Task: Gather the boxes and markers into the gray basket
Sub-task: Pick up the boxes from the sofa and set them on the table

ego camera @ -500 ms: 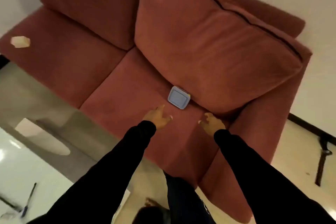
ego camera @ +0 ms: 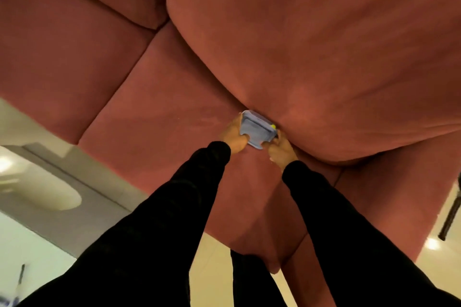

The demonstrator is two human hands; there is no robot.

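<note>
A small blue box [ego camera: 257,129] with a lid sits on the red sofa seat [ego camera: 159,122], tucked against the base of the big back cushion [ego camera: 311,45]. A bit of yellow shows at its far right corner. My left hand [ego camera: 234,136] grips the box's left side, thumb on top. My right hand [ego camera: 280,149] holds its right side against the cushion. Both sleeves are black. No gray basket is in view.
A white low table [ego camera: 30,244] stands at the lower left with a dark marker [ego camera: 22,274] lying on it. A gray rug [ego camera: 82,172] lies between table and sofa. The sofa's right armrest [ego camera: 389,207] rises beside my right arm.
Both hands moved forward from the seat and closed on the blue box. The camera has come much closer to the sofa.
</note>
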